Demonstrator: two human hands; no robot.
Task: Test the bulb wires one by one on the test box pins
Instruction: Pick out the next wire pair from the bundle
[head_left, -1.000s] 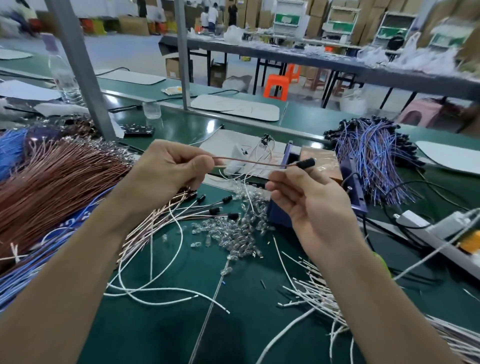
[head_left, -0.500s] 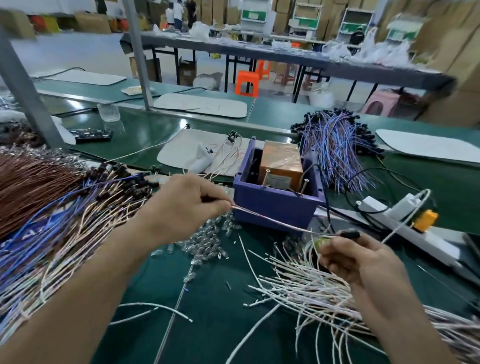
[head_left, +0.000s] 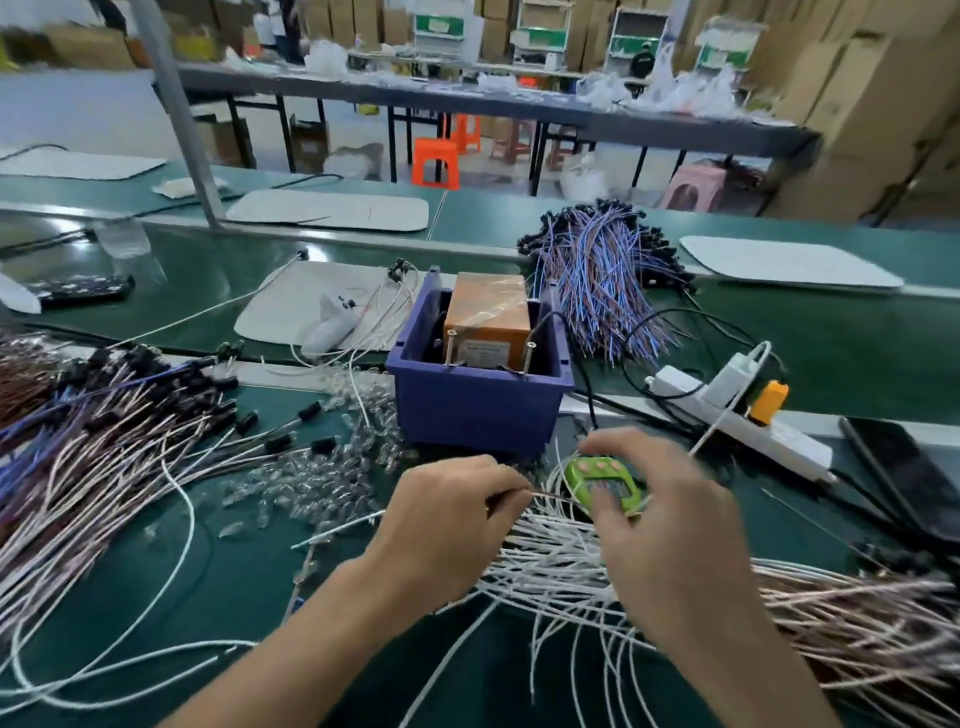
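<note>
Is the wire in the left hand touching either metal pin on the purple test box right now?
Apart. The head view shows the left hand pinching the wire low, while both pins stand clear in the test box.

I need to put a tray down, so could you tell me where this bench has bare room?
Bare green mat lies left of the left hand, between the clear bulbs and looping white wires. It is crowded around the purple test box and under the right hand.

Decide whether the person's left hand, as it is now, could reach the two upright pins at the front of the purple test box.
Probably yes. The left hand sits just in front of the purple test box, pinching a thin wire, and the pins stand exposed above the box's front wall. Nothing stands between them; only loose clear bulbs lie alongside.
</note>
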